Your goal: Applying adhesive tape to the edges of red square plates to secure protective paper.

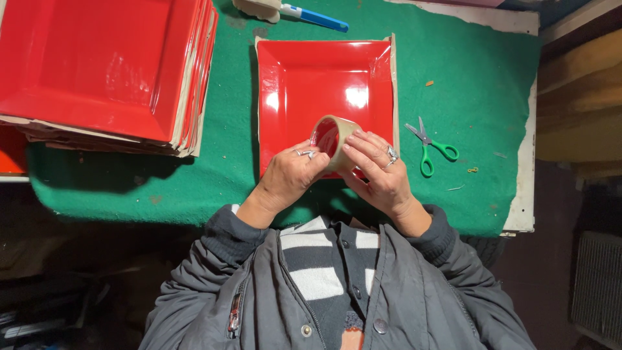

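At the near edge of the green-covered table [162,188], a roll of tape [334,139] pinched between both hands: left hand [289,178] closed on its near side, fingertips [311,155] on the outer band as if feeling for the loose end; right hand [381,172] clamped on the other side, steadying it. Right beneath and beyond, a red square plate [311,71] on paper wrapping. Off to the right, green-handled scissors [431,149] within easy reach. Toward the far left corner, a stack of red plates [97,65]; at the far edge, a blue-handled tool [311,16].
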